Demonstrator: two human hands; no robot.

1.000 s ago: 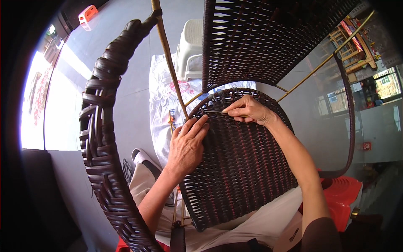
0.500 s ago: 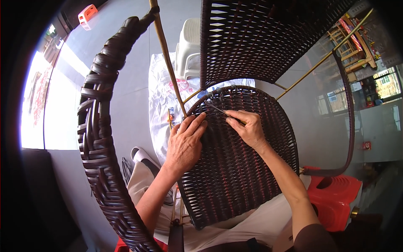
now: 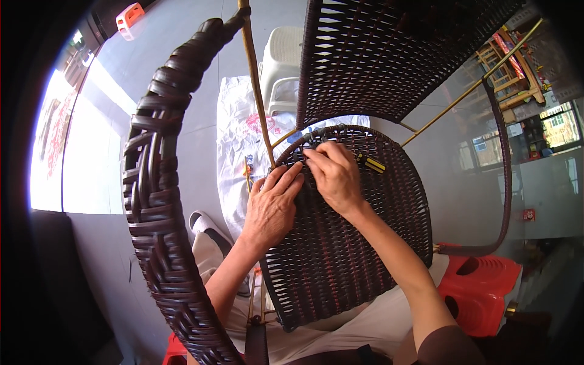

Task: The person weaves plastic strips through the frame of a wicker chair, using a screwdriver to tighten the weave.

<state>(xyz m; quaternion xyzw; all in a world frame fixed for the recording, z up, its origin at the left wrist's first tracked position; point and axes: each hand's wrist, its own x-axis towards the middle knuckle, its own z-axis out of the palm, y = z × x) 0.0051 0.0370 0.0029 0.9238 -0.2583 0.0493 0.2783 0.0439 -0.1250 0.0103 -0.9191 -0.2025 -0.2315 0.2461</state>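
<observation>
A dark brown woven chair seat [image 3: 353, 243] lies over my lap, with a curved rim and a few reddish strands. My left hand [image 3: 271, 207] rests on its upper left edge, fingers loosely extended. My right hand [image 3: 334, 179] pinches at the weave near that rim, beside the left; what is between its fingertips is hidden or too small to tell. A yellow and black handled tool [image 3: 374, 164] lies on the seat just right of it. The woven backrest [image 3: 389, 55] rises above, and a thick braided armrest [image 3: 155, 201] curves down the left.
Brass-coloured frame poles [image 3: 258, 85] flank the seat. Behind are a white crinkled sheet [image 3: 234, 134] and white stools [image 3: 283, 48]. A red stool [image 3: 486, 280] stands at right, an orange stool [image 3: 128, 21] far upper left, wooden furniture [image 3: 511, 79] upper right, my slippered foot [image 3: 201, 222] below left.
My right hand has let go of the slim tool, which now lies on the seat, and has moved left to pinch at the weave. My left hand stays on the edge.
</observation>
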